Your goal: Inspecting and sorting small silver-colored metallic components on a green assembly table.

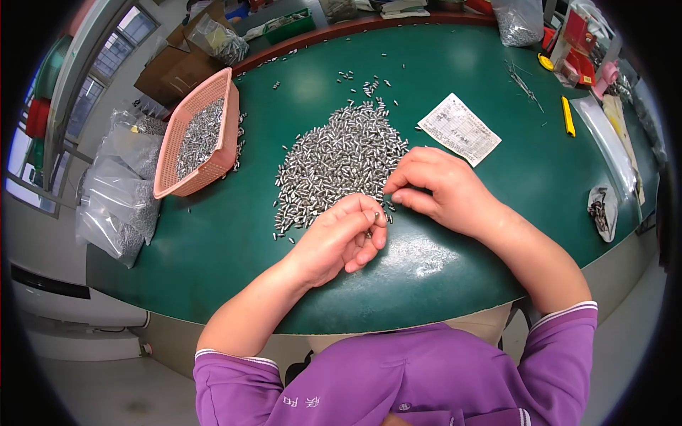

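A broad heap of small silver metal pins (327, 160) lies on the green tabletop. My left hand (341, 234) is closed at the near edge of the heap, palm turned up. Between its thumb and fingertips a small metal pin (376, 215) shows, and another dark bit of metal sits lower among the curled fingers. Just to its right, my right hand (440, 186) reaches in over the heap's right edge. Its thumb and fingers are drawn together at the pins, and whatever lies between them is too small to make out.
A pink plastic basket (231, 135) with more pins stands at the left, beside clear bags of parts (117, 213). Beyond my right hand lies a printed paper slip (460, 128). A yellow cutter (567, 116) and a small bag of metal pieces (602, 211) are farther right.
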Demonstrator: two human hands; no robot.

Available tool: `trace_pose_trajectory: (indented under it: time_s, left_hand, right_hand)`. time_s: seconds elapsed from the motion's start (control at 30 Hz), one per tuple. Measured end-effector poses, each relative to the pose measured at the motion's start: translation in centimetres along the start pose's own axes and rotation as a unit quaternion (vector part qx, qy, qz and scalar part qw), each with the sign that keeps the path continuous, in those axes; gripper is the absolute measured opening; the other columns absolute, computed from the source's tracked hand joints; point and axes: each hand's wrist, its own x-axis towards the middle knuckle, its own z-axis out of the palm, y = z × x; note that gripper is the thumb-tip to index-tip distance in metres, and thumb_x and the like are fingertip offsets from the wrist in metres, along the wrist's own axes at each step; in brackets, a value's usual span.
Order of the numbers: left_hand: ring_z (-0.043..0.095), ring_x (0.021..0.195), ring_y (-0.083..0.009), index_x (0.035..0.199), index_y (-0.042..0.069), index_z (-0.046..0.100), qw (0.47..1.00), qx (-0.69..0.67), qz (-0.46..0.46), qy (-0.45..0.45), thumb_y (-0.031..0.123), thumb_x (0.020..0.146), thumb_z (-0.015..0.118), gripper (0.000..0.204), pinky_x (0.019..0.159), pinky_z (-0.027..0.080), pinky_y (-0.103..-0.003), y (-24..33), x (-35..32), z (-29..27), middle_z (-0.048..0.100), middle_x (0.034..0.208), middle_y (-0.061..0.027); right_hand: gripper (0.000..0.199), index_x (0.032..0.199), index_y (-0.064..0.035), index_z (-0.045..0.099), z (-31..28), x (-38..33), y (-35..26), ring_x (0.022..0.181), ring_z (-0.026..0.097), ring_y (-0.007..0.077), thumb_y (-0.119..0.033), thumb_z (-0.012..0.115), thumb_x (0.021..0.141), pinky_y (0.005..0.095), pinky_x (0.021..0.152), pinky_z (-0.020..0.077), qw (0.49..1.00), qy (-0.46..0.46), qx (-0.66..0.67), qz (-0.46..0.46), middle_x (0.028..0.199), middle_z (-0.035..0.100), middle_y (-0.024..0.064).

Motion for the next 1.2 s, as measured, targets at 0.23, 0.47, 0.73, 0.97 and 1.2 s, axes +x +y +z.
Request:
trace_pose_trajectory:
  time_s: [0.23,0.47,0.73,0.97,1.2]
  left_hand:
    - [0.045,0.055,-0.0108,0.101,0.003,0.051,0.999,0.003,0.050,-0.013,0.023,0.101,0.038,0.024,0.042,0.034,-0.021,-0.3,0.1,-0.3,0.057,0.085,-0.0116]
    - [0.044,0.056,-0.0084,0.102,0.002,0.052,0.998,0.017,0.039,0.036,0.020,0.101,0.040,0.022,0.043,0.033,-0.020,-0.2,0.2,-0.2,0.058,0.088,-0.0107]
    - [0.042,0.053,-0.0060,0.099,0.003,0.053,0.998,0.020,0.032,0.052,0.015,0.099,0.046,0.013,0.042,0.032,-0.018,-0.1,0.2,0.1,0.058,0.085,-0.0077]
    - [0.042,0.052,-0.0051,0.098,0.004,0.053,0.997,0.039,0.029,0.064,0.014,0.099,0.047,0.011,0.040,0.031,-0.018,-0.1,0.2,0.3,0.058,0.083,-0.0061]
    - [0.047,0.055,-0.0051,0.105,0.005,0.049,0.996,0.069,0.022,0.045,0.017,0.098,0.051,0.015,0.044,0.035,-0.019,0.0,-0.2,0.3,0.056,0.083,-0.0028]
  right_hand:
    - [0.016,0.091,-0.0116,0.068,0.3,-0.5,0.7,0.087,0.059,0.0239,-0.012,0.071,0.075,0.0363,0.075,0.0497,0.996,-0.060,-0.057,0.021,0.090,0.059,0.0050]
    - [0.013,0.089,-0.0106,0.066,0.8,-0.4,0.6,0.087,0.058,0.0269,-0.013,0.069,0.076,0.0389,0.076,0.0484,0.995,-0.067,-0.080,-0.005,0.089,0.058,0.0065]
    - [0.010,0.087,-0.0078,0.064,0.8,-0.5,0.6,0.090,0.057,0.0289,-0.011,0.067,0.078,0.0404,0.077,0.0478,0.995,-0.067,-0.072,-0.002,0.090,0.058,0.0080]
    - [0.010,0.087,-0.0070,0.064,0.8,-0.4,0.5,0.090,0.057,0.0278,-0.010,0.068,0.078,0.0392,0.078,0.0477,0.996,-0.073,-0.045,0.022,0.090,0.058,0.0076]
    - [0.010,0.089,-0.0075,0.066,0.6,0.0,-0.5,0.088,0.058,0.0234,-0.009,0.070,0.081,0.0345,0.078,0.0479,0.994,-0.023,0.104,-0.020,0.089,0.059,0.0052]
